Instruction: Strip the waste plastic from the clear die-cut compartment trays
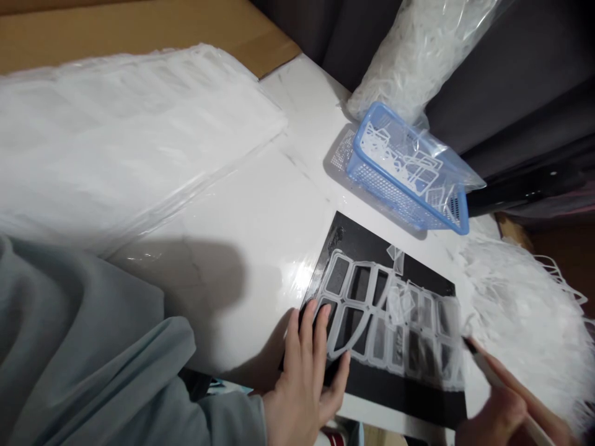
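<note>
White marble-patterned table (302, 105) beside dark fabric (520, 105)

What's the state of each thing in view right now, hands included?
Left hand, fingers resting on the frame.
Right hand, gripping the pen-like tool.
Pen-like tool, held, tip near the frame.
Translucent plastic frame, lying flat on black board.
Blue mesh basket, holding plastic scraps, partly under clear film.
Bag of white strips, full.

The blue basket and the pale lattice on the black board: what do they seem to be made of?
The blue basket looks like moulded plastic: bright, slightly glossy, with a fine, regular mesh of holes. The pale lattice looks like soft plastic or silicone, milky and matt, and the black board shows through it. The exact material can't be told by eye.
</note>
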Tool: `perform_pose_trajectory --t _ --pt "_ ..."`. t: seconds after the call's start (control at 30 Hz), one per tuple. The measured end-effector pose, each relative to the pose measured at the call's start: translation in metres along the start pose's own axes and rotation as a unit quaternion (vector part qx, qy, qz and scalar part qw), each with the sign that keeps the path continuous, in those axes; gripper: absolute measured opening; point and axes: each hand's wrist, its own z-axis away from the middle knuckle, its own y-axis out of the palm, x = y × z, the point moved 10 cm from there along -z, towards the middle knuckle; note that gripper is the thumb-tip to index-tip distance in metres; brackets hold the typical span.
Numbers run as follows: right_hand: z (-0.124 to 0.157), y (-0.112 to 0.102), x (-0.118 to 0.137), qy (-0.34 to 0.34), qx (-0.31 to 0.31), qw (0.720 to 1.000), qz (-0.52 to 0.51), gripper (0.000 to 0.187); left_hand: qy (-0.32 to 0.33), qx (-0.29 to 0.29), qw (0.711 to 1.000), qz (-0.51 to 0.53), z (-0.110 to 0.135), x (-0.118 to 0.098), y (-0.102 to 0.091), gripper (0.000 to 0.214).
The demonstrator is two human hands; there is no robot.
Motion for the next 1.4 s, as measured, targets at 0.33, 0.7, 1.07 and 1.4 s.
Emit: perform_pose_trajectory --t 0.33,0.7,1.07,1.4 --pt "0.006 0.057 0.021 -0.015 0.212 0.976 -0.044 0.022 -0.046 0.007 0.996 0.074 0.007 0.002 0.006 0.076" --pt "0.012 0.063 0.023 -0.016 0.254 0.962 -0.101 0.025 -0.049 -0.002 0.995 0.085 0.006 0.004 0.005 0.081" --pt "0.006 0.059 0.027 -0.005 0.207 0.972 -0.112 0.027 -0.065 -0.013 0.994 0.092 0.009 0.006 0.006 0.082" --pt "0.014 0.066 0.034 -0.044 0.258 0.962 -0.078 0.025 -0.073 -0.008 0.993 0.092 0.008 0.003 0.008 0.078"
